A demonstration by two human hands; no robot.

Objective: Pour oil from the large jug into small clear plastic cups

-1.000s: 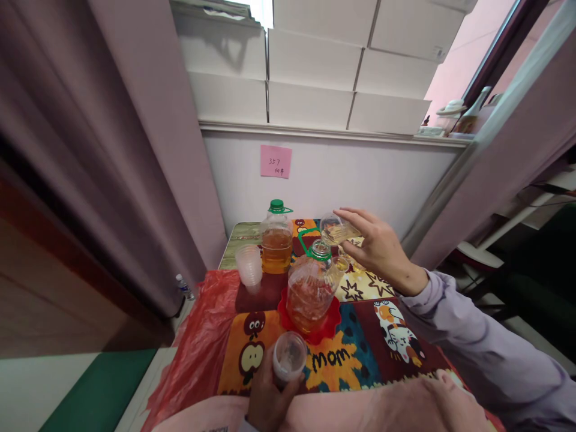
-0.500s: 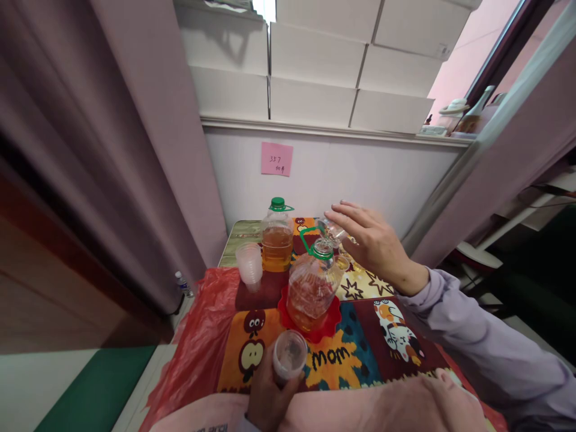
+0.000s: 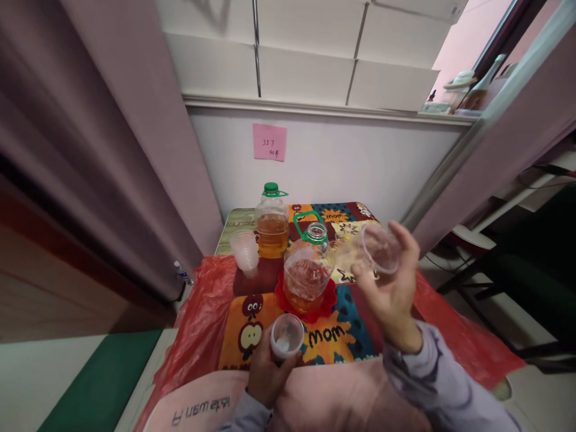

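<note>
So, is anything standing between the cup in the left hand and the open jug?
Only the front rim of the red dish, which the jug stands in. Nothing taller shows between it and the left hand's cup.

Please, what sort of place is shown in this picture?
Probably a corner of a home or similar lived-in room, though not certainly: mauve curtains hang on both sides, a colourful tablecloth is spread between, and a handwritten pink note is on the wall.

White wall (image 3: 342, 156) between mauve curtains (image 3: 135, 138) — pale floor (image 3: 544, 390) below.
</note>
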